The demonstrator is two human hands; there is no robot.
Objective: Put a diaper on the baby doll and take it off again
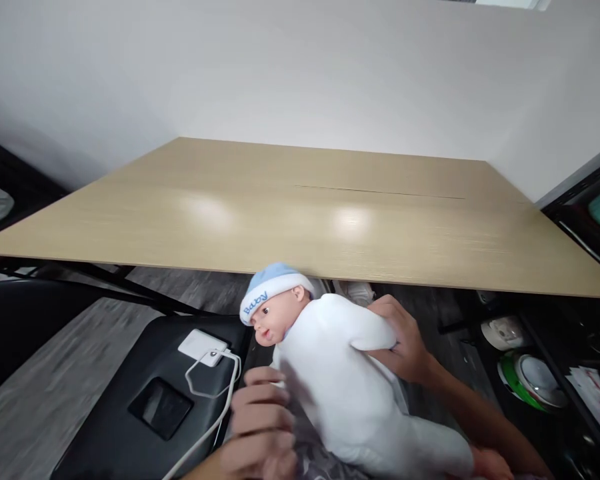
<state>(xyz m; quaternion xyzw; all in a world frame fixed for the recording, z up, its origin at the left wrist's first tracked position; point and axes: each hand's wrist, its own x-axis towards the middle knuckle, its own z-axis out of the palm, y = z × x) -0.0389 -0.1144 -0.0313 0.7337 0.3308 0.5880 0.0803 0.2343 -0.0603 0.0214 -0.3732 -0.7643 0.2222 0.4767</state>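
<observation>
Holding a baby doll [340, 373] just below the desk [300, 213] edge, head toward 11 o'clock. Pressing the left hand [260, 427], fingers curled, against its front at 8 o'clock, actual grip unclear. Clasping its shoulder with the right hand [405, 343] at 3 o'clock, forearm trailing toward 5.

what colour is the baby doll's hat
Light blue with a white band, seen in the head view: hat.
</observation>
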